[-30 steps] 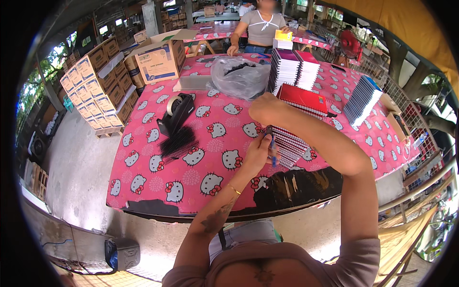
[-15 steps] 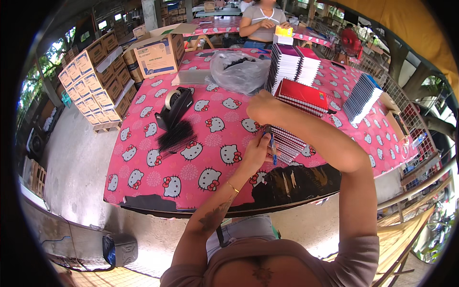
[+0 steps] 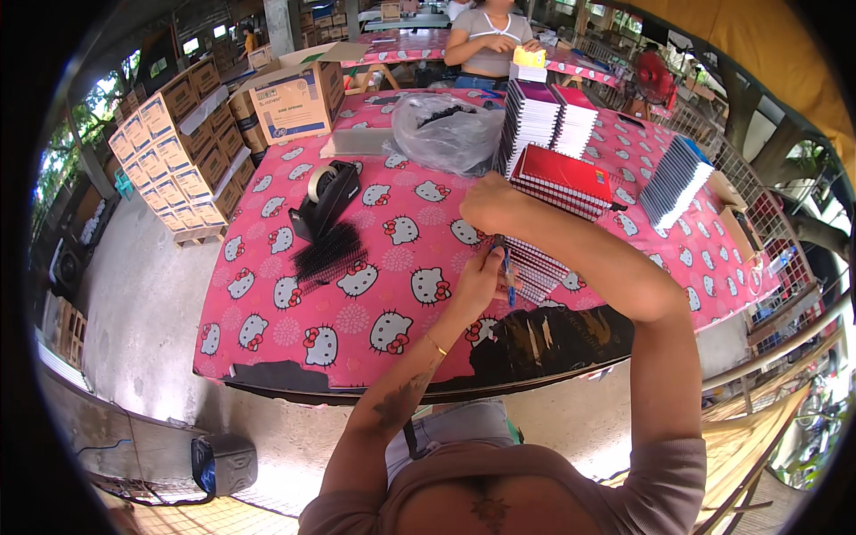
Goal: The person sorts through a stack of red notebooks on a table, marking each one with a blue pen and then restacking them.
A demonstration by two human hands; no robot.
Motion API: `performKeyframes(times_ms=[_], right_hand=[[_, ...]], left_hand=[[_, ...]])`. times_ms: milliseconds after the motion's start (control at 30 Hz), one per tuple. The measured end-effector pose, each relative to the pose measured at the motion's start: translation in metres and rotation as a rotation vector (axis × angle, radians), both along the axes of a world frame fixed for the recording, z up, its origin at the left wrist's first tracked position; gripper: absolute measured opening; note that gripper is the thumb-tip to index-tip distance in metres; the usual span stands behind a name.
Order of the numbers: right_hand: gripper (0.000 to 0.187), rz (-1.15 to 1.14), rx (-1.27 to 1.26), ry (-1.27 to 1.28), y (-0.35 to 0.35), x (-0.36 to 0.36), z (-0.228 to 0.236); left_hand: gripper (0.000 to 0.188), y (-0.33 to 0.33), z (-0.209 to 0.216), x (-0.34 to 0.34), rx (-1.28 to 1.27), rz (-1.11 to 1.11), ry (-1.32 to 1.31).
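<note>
My left hand (image 3: 480, 283) is closed around a slim hand tool with blue handles (image 3: 510, 283), perhaps pliers; its dark end points away from me. Just beyond it my right hand (image 3: 489, 201) is bent down at the wrist, with its fingers hidden behind the wrist and forearm. Both hands are at the left edge of a stack of spiral-bound notebooks (image 3: 539, 270), partly covered by my right forearm. Farther back, a pile of red-covered spiral notebooks (image 3: 571, 176) lies beyond that forearm.
A tape dispenser (image 3: 332, 203) and black plastic binding coils (image 3: 328, 257) lie left on the pink table (image 3: 294, 334). Behind are a clear plastic bag (image 3: 446, 138), tall notebook stacks (image 3: 530, 125) and an open carton (image 3: 290, 107). Blue-topped notebooks (image 3: 675, 183) stand right. A person (image 3: 486, 45) stands across.
My hands and the blue-handled tool stay almost in place. In the far left background, a person in orange has come into view.
</note>
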State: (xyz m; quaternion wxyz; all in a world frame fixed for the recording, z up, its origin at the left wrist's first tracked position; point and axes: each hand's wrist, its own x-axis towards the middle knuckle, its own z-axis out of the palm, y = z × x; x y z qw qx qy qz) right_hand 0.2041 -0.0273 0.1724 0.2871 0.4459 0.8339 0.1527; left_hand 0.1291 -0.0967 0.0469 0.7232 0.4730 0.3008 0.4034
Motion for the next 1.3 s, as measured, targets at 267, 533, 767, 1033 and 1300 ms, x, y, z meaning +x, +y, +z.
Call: performKeyframes(times_ms=[267, 533, 767, 1033, 1300], right_hand=[[0.018, 0.009, 0.032, -0.003, 0.006, 0.010, -0.013], [0.017, 0.040, 0.049, -0.005, 0.003, 0.007, -0.018], [0.015, 0.013, 0.029, 0.031, 0.005, 0.014, -0.023], [0.017, -0.016, -0.025, 0.032, 0.003, -0.001, -0.020], [0.016, -0.075, -0.024, 0.088, 0.013, 0.006, -0.034]], left_hand=[[0.038, -0.013, -0.003, 0.002, 0.011, -0.057, 0.078], [0.040, -0.004, -0.010, 0.004, -0.007, -0.031, 0.063], [0.038, -0.019, -0.011, 0.001, 0.025, -0.035, 0.095], [0.041, -0.006, -0.021, -0.001, -0.010, -0.018, 0.073], [0.036, 0.001, -0.022, 0.003, 0.003, -0.010, 0.053]])
